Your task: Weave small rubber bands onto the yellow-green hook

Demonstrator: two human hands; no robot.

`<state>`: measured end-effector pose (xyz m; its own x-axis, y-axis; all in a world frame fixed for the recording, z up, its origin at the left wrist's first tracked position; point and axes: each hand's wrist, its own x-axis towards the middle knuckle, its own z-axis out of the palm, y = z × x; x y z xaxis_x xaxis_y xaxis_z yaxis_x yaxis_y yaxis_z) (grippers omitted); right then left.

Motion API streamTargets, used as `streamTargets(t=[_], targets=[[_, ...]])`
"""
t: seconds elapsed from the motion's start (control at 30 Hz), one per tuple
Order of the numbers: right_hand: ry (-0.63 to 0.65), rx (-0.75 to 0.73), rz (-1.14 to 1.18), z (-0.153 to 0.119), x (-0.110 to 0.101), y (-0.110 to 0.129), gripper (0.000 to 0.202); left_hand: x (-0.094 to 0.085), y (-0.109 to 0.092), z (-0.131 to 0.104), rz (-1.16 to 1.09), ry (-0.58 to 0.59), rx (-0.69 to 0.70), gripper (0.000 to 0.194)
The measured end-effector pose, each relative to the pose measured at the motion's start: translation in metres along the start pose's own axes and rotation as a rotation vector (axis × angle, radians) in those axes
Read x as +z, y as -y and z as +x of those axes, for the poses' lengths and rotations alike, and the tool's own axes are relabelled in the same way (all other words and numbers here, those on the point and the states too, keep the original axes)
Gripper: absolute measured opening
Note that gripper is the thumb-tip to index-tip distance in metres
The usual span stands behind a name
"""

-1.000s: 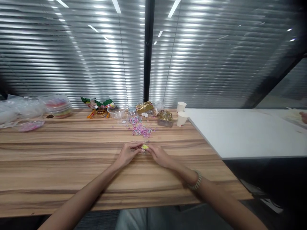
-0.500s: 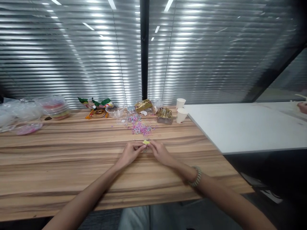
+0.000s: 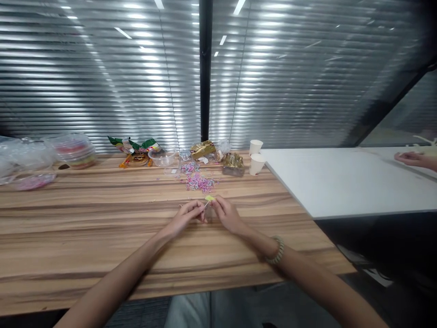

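Left hand (image 3: 184,217): grip pinched narrow on a thin stick. Right hand (image 3: 227,214): grip holding small yellow piece (image 3: 209,198), mid-table (image 3: 85,228), just near of pink bead pile (image 3: 200,183).

Office meeting room, by the look of it.
Frosted striped glass partition (image 3: 290,82) beyond the hands, ceiling strip lights reflected; wood table (image 3: 85,218), white table (image 3: 341,182) to the right.

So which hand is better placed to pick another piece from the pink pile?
Probably the right hand. It sits nearer the pink pile, almost straight below it, though its fingers pinch the small yellow piece. The left hand lies further left and seems to hold a thin tool.
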<state>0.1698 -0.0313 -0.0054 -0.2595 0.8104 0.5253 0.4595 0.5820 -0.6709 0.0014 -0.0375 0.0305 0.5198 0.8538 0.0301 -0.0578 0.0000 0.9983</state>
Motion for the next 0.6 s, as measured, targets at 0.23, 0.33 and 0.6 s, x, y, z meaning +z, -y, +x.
streamTargets(t=[0.23, 0.33, 0.6], targets=[[0.127, -0.495, -0.368, 0.0, -0.006, -0.012, 0.023, -0.005, 0.018, 0.009, -0.456, -0.16, -0.19, 0.015], [0.184, -0.468, -0.516, 0.003, -0.01, -0.011, 0.018, -0.007, 0.013, 0.008, -0.41, -0.185, -0.176, 0.019], [0.19, -0.491, -0.445, -0.002, -0.005, -0.009, 0.023, -0.009, 0.016, 0.009, -0.113, -0.173, -0.155, 0.034]])
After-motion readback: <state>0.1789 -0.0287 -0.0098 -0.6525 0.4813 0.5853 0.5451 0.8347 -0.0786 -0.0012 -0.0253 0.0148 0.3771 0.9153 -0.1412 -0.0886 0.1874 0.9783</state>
